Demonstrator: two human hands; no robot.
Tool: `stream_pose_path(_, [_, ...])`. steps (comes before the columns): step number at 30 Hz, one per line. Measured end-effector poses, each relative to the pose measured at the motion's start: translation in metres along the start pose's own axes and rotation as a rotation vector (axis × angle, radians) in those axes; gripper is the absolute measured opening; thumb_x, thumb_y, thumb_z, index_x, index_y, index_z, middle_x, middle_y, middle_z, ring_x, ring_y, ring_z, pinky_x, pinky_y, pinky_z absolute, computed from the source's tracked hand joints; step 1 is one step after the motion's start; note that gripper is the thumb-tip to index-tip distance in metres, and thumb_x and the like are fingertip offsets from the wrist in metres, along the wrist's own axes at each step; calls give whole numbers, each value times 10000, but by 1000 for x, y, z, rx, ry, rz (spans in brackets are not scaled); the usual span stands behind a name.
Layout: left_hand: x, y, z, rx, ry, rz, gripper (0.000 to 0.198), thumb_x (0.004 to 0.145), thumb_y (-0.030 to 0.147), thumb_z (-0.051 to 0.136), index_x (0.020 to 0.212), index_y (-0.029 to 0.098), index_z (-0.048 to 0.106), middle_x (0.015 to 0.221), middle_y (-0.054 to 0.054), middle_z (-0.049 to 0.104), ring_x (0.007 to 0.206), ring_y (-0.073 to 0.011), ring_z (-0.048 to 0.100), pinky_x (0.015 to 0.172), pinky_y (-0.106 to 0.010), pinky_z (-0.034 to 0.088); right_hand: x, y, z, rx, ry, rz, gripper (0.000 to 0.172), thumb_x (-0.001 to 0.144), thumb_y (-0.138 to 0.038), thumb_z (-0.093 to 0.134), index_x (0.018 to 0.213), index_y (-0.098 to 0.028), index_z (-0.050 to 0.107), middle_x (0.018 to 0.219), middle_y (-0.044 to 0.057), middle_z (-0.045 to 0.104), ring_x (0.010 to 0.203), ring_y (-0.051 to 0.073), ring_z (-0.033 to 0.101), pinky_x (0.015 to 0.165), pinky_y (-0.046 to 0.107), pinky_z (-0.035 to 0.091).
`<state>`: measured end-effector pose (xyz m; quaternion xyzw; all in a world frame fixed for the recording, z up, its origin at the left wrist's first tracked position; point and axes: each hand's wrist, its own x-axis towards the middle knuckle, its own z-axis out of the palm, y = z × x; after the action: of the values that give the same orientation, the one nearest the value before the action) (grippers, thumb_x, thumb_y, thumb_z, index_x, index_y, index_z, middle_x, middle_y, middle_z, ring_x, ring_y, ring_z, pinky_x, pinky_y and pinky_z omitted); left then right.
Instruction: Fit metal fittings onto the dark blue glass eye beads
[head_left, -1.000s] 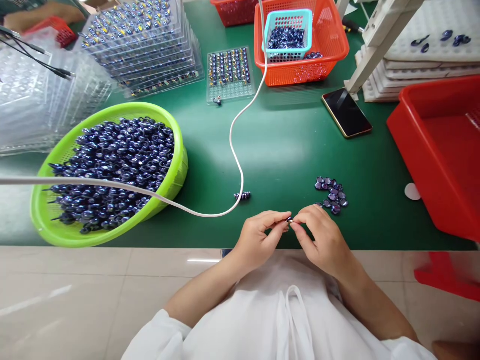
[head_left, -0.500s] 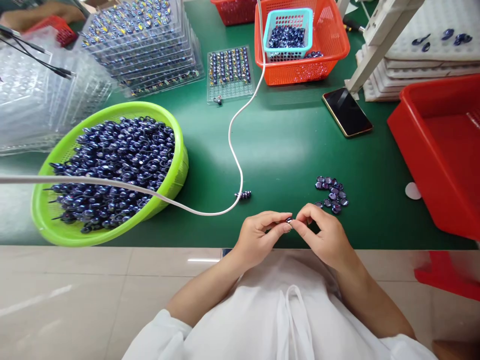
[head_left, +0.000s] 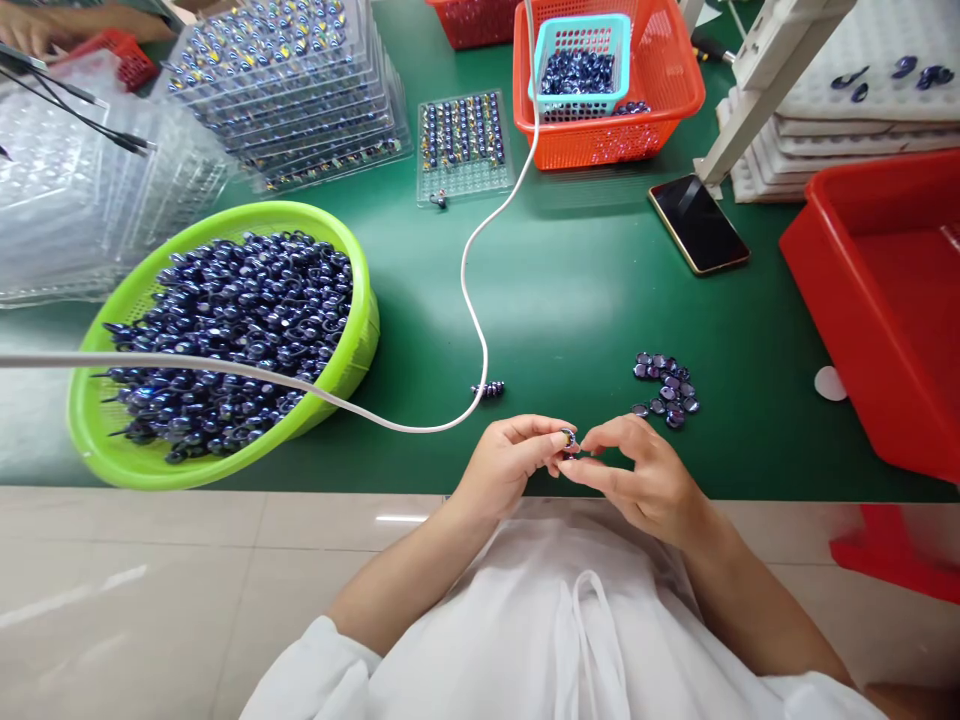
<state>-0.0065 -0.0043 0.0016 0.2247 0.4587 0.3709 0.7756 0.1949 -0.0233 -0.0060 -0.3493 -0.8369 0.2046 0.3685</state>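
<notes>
My left hand (head_left: 511,462) and my right hand (head_left: 639,472) meet at the near edge of the green table (head_left: 570,290), fingertips pinched together on one small dark blue part (head_left: 570,439). A small heap of flat purple-blue pieces (head_left: 664,388) lies just beyond my right hand. A short row of joined dark parts (head_left: 487,389) rests on the mat just beyond my left hand. To the left stands a lime green basket (head_left: 150,455) heaped with dark blue hooked parts (head_left: 232,330).
A white cable (head_left: 469,300) loops across the mat. At the back are stacked clear trays (head_left: 285,90), a small filled tray (head_left: 463,148) and an orange basket (head_left: 660,100) holding a teal basket (head_left: 577,35). A phone (head_left: 697,223) and a red bin (head_left: 885,290) sit at right.
My hands stay at the table's edge; the right fingers have shifted round the small part and my left thumb and finger now show it more plainly.
</notes>
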Motion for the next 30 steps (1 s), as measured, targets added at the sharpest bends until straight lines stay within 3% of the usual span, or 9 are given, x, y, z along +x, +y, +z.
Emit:
stream_pose_path(4, [-1, -1, 1, 12, -23, 1, 210, 686, 254, 867, 833, 119, 804, 712, -50, 746, 571, -93, 621, 555, -206, 506, -2, 2, 5, -25, 57, -37, 353, 901, -64, 586, 1162, -294, 645, 957, 38, 688, 854, 172, 649, 753, 348, 505])
stream_pose_path(11, [-2, -9, -1, 101, -1, 95, 206, 736, 276, 849, 885, 142, 802, 684, -23, 740, 578, -94, 642, 611, -212, 545, -3, -4, 18, -3, 293, 146, 356, 839, -10, 652, 1121, -224, 617, 919, 46, 705, 812, 180, 661, 733, 344, 539])
stream_pose_path(23, [-12, -5, 11, 253, 59, 237, 199, 755, 299, 824, 900, 162, 823, 717, -34, 772, 594, -122, 673, 638, -245, 610, -1, -10, 19, -42, 288, 153, 343, 858, -13, 663, 1133, -216, 639, 943, 49, 690, 822, 162, 649, 716, 312, 537])
stream_pose_path(30, [-12, -12, 7, 403, 74, 379, 161, 825, 236, 747, 953, 166, 815, 844, -57, 777, 630, -118, 694, 624, -214, 598, -1, -9, 21, -114, 296, 129, 335, 845, 2, 657, 1116, -193, 623, 928, 68, 678, 814, 178, 634, 722, 340, 535])
